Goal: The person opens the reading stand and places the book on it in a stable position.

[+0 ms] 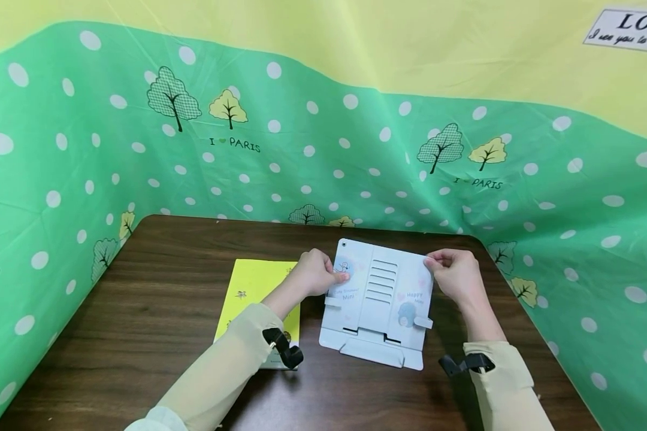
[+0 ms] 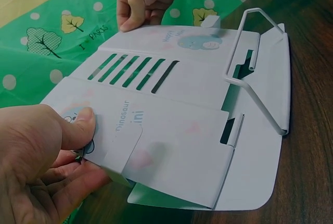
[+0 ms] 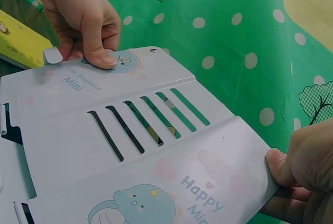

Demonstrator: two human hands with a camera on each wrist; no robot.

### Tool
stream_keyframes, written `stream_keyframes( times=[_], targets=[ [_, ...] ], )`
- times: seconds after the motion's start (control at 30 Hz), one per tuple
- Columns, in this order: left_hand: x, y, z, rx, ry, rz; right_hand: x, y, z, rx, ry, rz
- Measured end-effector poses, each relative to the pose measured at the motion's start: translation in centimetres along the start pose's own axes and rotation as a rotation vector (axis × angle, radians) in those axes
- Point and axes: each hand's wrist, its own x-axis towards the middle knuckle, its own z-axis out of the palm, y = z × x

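Observation:
A white folding book stand [image 1: 377, 316] with slots down its middle and pale dinosaur prints is held tilted between both hands. At its left edge, my left hand [image 1: 319, 275] pinches the panel, thumb over the print and fingers beneath. The upper right corner is pinched by my right hand [image 1: 457, 274], whose thumb [image 3: 277, 164] lies on top. In the left wrist view a bent white wire [image 2: 264, 108] stands out over the stand's lower plate [image 2: 250, 174]. Small clips stick out at both sides. Partly behind my left forearm lies a yellow book [image 1: 253, 276].
The dark wooden table [image 1: 156, 281] reaches back to a green and yellow cloth [image 1: 313, 161] with white dots and printed trees, which hangs round the back and sides. Black wrist mounts [image 1: 283, 348] sit on both forearms.

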Motion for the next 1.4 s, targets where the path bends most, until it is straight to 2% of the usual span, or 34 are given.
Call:
stream_keyframes(
  times=[0.73,1.03,1.4],
  targets=[
    [-0.7,-0.1,0.2,-0.042,0.003,-0.005,1.0,-0.2,0.5,-0.011,0.012,-0.033],
    [-0.7,-0.2,0.2,-0.021,0.0,-0.011,1.3,-0.4,0.6,-0.007,-0.003,-0.016],
    [-0.9,-0.3,0.3,-0.054,0.003,-0.013,1.7,-0.3,1.0,0.0,-0.001,-0.024]
  ],
)
